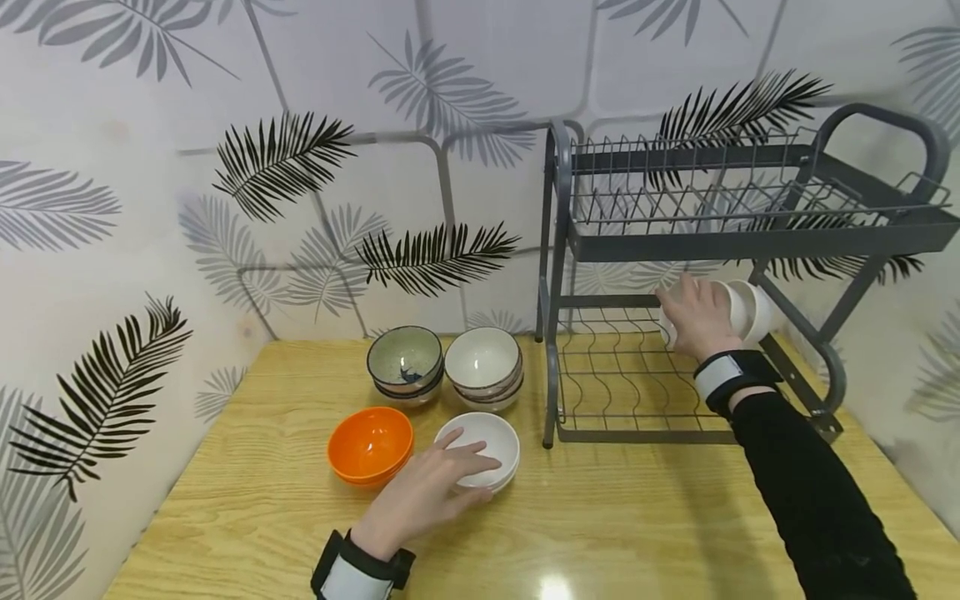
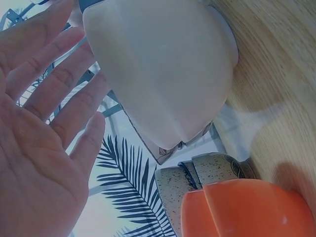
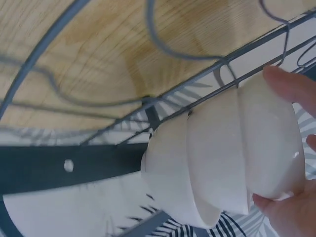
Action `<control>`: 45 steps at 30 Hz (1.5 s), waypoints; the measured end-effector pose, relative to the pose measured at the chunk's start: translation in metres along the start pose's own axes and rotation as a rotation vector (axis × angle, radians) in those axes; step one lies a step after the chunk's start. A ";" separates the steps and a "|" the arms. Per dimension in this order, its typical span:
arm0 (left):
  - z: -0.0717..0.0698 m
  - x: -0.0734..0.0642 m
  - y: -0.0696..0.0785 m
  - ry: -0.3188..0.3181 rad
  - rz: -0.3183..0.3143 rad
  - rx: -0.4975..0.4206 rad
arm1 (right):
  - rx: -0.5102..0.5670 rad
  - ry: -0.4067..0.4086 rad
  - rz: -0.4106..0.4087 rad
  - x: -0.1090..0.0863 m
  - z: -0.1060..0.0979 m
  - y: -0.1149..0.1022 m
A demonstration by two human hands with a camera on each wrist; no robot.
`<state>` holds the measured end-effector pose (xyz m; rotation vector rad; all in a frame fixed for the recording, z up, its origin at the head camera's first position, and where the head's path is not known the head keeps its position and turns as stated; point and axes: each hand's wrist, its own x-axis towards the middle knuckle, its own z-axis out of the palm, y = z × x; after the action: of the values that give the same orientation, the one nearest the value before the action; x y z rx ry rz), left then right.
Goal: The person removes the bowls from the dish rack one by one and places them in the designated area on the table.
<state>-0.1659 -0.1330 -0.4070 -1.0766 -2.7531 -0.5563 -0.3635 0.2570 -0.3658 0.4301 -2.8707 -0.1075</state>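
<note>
On the lower shelf of a dark grey dish rack (image 1: 750, 246), my right hand (image 1: 697, 317) grips a white bowl (image 3: 271, 138), the thumb and fingers at its rim and side. Two more white bowls (image 3: 192, 163) lean on their sides against it in a row. Over the table, my left hand (image 1: 423, 500) hovers at a stack of white bowls (image 1: 498, 437), fingers straight and spread. In the left wrist view the palm (image 2: 39, 163) faces the bowls and holds nothing; whether a fingertip touches the rim I cannot tell.
Left of the white stack stand orange bowls (image 1: 367, 446). Behind are green speckled bowls (image 1: 401, 354) and cream bowls with dark rims (image 1: 480, 358). The rack's upper basket (image 1: 675, 204) overhangs my right hand. A leaf-patterned wall (image 1: 315, 275) backs the wooden table (image 1: 247, 492).
</note>
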 end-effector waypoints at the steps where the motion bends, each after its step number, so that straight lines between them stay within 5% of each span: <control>1: 0.000 0.000 0.000 0.003 0.005 0.000 | -0.025 0.016 -0.006 0.000 0.000 0.000; 8: -0.001 0.000 0.001 0.009 0.016 -0.006 | -0.161 0.123 -0.043 -0.001 -0.001 0.000; 12: -0.002 0.000 0.001 0.008 0.000 -0.005 | -0.138 0.166 -0.058 -0.001 -0.004 0.002; 19: -0.006 0.000 0.003 0.007 -0.005 -0.005 | 0.129 0.221 -0.016 -0.011 -0.016 -0.003; 29: -0.004 0.002 0.005 0.038 0.068 0.004 | 0.493 0.300 0.024 -0.048 -0.044 -0.040; 37: -0.002 0.005 0.007 0.196 0.195 -0.003 | 0.700 0.309 -0.017 -0.082 -0.061 -0.069; 45: -0.006 0.007 0.015 0.298 0.255 0.007 | 0.850 0.264 -0.071 -0.113 -0.059 -0.104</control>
<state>-0.1610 -0.1211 -0.3958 -1.2095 -2.3204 -0.6122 -0.2149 0.1896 -0.3445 0.6236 -2.5010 1.0932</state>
